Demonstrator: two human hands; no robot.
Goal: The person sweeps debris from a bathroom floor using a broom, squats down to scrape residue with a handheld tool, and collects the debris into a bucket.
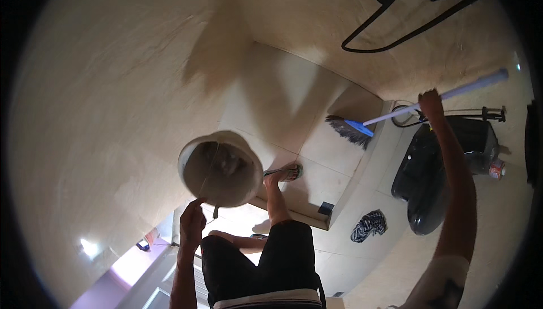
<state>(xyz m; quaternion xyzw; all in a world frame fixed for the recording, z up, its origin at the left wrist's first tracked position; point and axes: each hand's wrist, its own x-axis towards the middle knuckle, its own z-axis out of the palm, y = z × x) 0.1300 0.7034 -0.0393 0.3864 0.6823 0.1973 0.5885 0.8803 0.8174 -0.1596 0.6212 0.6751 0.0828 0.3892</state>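
My left hand point(193, 224) is closed on the thin wire handle of a pale bucket point(253, 167), which hangs tilted with its mouth towards me. Something pale and indistinct shows inside the bucket. On the right, my arm reaches forward and my right hand point(431, 105) is wrapped round the lavender stick of a broom point(396, 114). The broom slants down to the left. Its blue head and dark bristles point(344, 130) are at the tiled floor, inside a low raised edge.
A glossy black toilet point(425, 176) stands at the right, with a red-labelled bottle point(497, 169) beside it. A crumpled patterned cloth point(369, 226) lies on the floor. The raised edge point(362, 165) bounds the tiled area, with a dark square point(326, 208) near its corner. Black tubing point(390, 46) is at the wall.
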